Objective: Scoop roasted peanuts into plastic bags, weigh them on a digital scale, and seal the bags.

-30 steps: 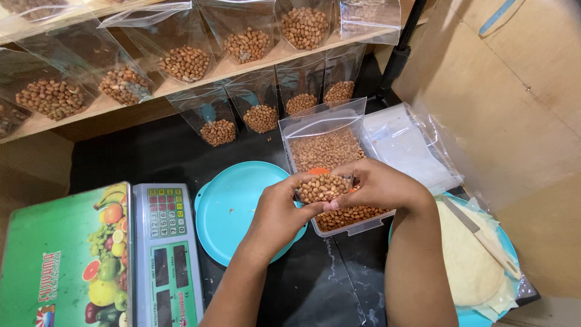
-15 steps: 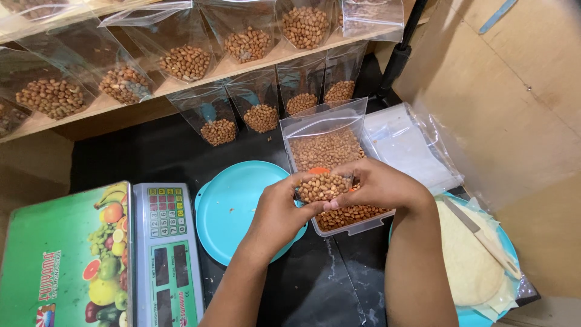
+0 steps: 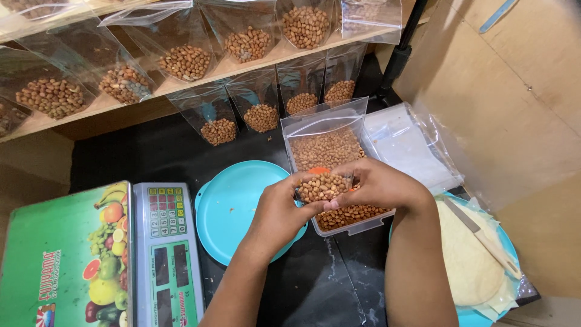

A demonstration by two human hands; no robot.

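Peanuts in a small clear bag [image 3: 324, 184] sit pinched between both hands, left hand [image 3: 279, 212] and right hand [image 3: 378, 184], above a clear tub of peanuts [image 3: 354, 217] beside the turquoise plate [image 3: 233, 206] on the black table [image 3: 151, 157].

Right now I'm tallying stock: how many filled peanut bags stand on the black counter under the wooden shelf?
4 small clear plastic bags of peanuts lean in a row beneath the shelf. The bag in the hands isn't counted; others may be hidden.
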